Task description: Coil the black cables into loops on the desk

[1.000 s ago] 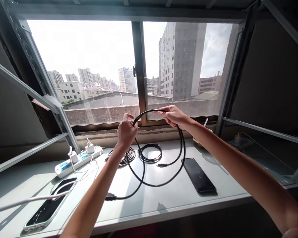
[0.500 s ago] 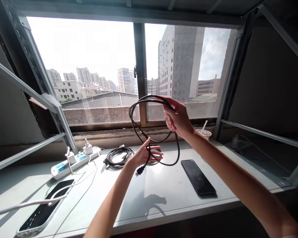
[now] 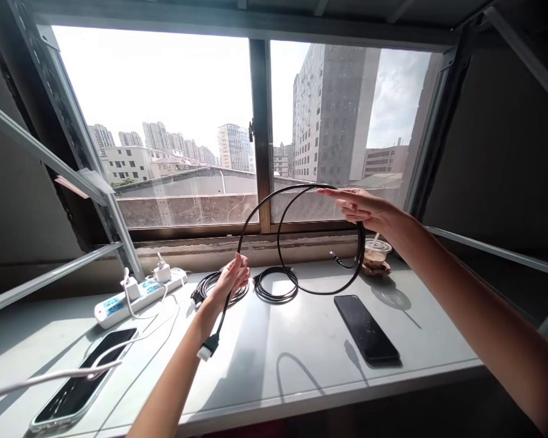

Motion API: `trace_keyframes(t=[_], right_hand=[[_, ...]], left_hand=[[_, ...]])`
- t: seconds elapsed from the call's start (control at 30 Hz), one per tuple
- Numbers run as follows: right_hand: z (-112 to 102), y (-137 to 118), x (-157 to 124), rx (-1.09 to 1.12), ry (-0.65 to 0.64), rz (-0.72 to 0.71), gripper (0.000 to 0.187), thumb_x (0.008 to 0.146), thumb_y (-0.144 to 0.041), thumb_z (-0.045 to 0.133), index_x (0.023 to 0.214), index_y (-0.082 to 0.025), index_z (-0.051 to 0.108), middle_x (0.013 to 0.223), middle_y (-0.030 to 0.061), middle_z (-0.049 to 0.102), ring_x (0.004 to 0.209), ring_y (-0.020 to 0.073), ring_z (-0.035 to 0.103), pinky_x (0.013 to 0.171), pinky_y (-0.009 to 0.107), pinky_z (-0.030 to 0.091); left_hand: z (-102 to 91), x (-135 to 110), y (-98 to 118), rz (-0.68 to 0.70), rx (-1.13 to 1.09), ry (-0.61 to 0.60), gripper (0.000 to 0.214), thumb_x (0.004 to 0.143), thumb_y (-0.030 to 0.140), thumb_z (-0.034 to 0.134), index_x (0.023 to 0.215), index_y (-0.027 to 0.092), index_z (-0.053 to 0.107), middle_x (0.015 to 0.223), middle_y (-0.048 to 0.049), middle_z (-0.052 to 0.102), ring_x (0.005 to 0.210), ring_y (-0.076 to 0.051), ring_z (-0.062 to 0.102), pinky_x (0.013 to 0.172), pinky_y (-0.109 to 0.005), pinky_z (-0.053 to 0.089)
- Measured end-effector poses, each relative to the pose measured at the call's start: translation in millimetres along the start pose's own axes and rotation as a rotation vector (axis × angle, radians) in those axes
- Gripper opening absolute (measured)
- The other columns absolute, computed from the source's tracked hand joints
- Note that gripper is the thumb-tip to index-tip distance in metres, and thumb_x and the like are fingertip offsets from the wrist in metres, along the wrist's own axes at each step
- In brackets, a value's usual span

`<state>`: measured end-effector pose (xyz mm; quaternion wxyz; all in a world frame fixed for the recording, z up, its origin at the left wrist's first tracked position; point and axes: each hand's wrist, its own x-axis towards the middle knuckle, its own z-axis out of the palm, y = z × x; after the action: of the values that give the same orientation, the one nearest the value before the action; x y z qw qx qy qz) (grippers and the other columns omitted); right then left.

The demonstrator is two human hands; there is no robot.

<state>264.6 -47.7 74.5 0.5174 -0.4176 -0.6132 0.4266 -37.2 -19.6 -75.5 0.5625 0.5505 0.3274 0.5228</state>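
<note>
A black HDMI cable (image 3: 360, 246) hangs in loops above the table between my two hands. My left hand (image 3: 231, 277) is closed round one length of it, and the end with its flat connector (image 3: 209, 347) dangles below that hand. The loops hang from my right hand (image 3: 358, 204), gripped between thumb and fingers, with the fingers pointing left. The cable's other connector (image 3: 335, 258) shows inside the right side of the loop. On the table behind lie two coiled black cables: one coil (image 3: 204, 296) partly hidden by my left hand, another coil (image 3: 265, 297) to its right.
A black phone (image 3: 366, 328) lies at right, with a lidded cup (image 3: 377, 258) behind it. At left are a power strip (image 3: 141, 298) with white plugs and a second phone (image 3: 84, 383) crossed by a white cable. Metal shelf posts (image 3: 114, 225) flank the window.
My hands have moved apart, the left leftward and the right rightward, stretching a length of cable between them. My left hand, spread before, has closed on the cable. The middle coil and cup show more.
</note>
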Motion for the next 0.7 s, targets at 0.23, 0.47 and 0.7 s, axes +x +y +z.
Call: trace_keyframes(t=[0.23,0.47,0.7], right_hand=[[25,10,-4,0.054,0.219,-0.233,0.032,0.068,-0.038,0.076,0.091,-0.019,0.065,0.044,-0.0108,0.026,0.034,0.0018,0.016,0.033,0.021,0.007],[83,38,-33,0.279,0.054,-0.368,0.045,0.070,-0.049,0.069,0.106,-0.023,0.064,0.044,-0.0116,0.022,0.032,0.0027,0.014,0.033,0.021,0.009],[84,108,-52,0.391,0.012,-0.204,0.049,0.075,-0.050,0.065,0.116,-0.023,0.056,0.040,-0.0131,0.023,0.032,0.0035,0.016,0.033,0.017,0.017]], left_hand=[[4.5,-26,1,-0.305,0.079,-0.354,0.055,0.073,0.071,0.055,0.063,0.017,0.050,0.049,0.0067,0.027,0.043,-0.007,0.029,0.040,-0.020,0.030],[74.2,-22,-45,-0.398,-0.267,-0.602,0.090,0.077,0.078,0.028,0.132,0.010,0.048,0.063,-0.0043,0.058,0.074,-0.021,0.064,0.076,-0.035,0.051],[86.0,-1,-42,-0.075,-0.693,0.034,0.025,0.095,0.038,0.045,0.108,0.018,0.053,0.071,0.0004,0.063,0.081,-0.013,0.068,0.077,-0.022,0.051]])
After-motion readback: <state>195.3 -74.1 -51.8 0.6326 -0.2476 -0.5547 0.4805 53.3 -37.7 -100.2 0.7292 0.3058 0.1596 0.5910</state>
